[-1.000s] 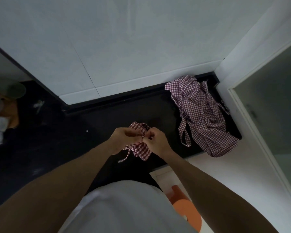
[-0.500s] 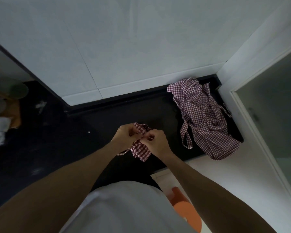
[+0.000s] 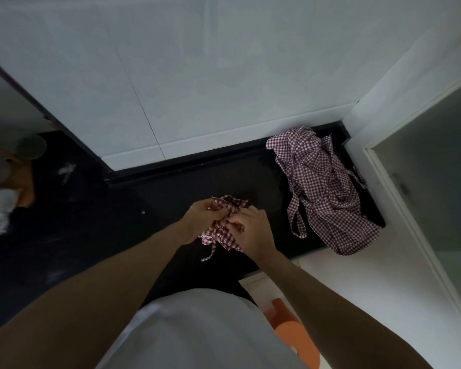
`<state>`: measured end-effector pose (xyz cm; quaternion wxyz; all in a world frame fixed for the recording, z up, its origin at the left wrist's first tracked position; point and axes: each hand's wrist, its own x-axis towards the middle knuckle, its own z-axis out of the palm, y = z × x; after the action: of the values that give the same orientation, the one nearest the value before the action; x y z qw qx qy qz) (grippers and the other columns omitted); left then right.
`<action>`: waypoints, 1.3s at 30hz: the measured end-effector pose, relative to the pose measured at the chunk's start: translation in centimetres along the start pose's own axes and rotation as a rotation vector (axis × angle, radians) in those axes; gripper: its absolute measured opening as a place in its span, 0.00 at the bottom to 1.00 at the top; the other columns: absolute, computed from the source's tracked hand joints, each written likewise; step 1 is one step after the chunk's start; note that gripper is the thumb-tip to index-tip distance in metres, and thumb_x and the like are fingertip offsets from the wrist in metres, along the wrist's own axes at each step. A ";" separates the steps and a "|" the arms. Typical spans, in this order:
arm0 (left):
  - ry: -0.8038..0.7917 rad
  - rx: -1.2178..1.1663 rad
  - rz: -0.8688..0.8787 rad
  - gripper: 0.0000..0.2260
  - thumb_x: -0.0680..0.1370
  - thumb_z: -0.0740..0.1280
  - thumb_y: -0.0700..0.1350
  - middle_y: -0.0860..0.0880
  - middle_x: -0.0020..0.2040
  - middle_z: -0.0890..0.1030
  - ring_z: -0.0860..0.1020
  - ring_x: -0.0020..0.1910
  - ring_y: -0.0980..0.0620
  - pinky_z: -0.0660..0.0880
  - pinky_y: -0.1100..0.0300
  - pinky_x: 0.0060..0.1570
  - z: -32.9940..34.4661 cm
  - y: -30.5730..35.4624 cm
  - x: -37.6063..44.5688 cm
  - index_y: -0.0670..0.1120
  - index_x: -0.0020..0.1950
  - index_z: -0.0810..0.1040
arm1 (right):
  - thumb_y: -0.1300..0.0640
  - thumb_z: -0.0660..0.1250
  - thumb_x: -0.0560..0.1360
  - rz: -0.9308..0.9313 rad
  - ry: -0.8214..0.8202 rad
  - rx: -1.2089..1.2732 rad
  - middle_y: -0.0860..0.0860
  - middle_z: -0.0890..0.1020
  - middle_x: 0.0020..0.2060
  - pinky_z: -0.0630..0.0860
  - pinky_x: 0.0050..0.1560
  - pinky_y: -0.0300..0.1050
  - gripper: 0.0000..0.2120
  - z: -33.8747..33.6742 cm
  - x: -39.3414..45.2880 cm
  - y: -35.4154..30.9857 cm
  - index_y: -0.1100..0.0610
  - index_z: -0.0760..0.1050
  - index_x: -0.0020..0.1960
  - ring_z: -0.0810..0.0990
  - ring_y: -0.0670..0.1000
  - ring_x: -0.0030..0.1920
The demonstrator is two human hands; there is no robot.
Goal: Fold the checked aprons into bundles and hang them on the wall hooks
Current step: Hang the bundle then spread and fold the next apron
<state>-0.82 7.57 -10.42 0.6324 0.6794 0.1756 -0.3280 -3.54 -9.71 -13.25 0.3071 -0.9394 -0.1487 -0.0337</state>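
A small bundle of red-and-white checked apron (image 3: 225,237) sits between my two hands above the black counter (image 3: 149,198). My left hand (image 3: 204,215) pinches the cloth at the bundle's top left. My right hand (image 3: 252,230) grips it from the right, fingers curled into the folds. A thin strap end hangs loose below the bundle. A second checked apron (image 3: 322,187) lies unfolded in a heap at the counter's right end, one strap loop trailing toward me. No wall hooks are in view.
White tiled wall (image 3: 197,75) rises behind the counter. A white door frame with glass (image 3: 423,182) stands at right. Crumpled white items and a brownish object (image 3: 8,187) lie at far left. An orange object (image 3: 296,334) is on the floor below.
My hands stayed together on the bundle and worked the cloth. The loose strap end was tucked up half a second ago and now hangs below the bundle again.
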 end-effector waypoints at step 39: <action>0.437 0.226 0.154 0.08 0.83 0.63 0.48 0.47 0.43 0.82 0.82 0.41 0.50 0.81 0.56 0.41 3.8 3.8 2.2 0.48 0.47 0.79 | 0.54 0.67 0.79 0.623 -0.204 1.131 0.58 0.81 0.39 0.75 0.51 0.51 0.18 -3.2 2.6 0.4 0.72 0.75 0.45 0.77 0.57 0.41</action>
<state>2.41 2.94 -8.99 0.5227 0.8118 0.2181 -0.1420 -0.82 -11.23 -10.46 0.7338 -0.6303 0.1076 0.2295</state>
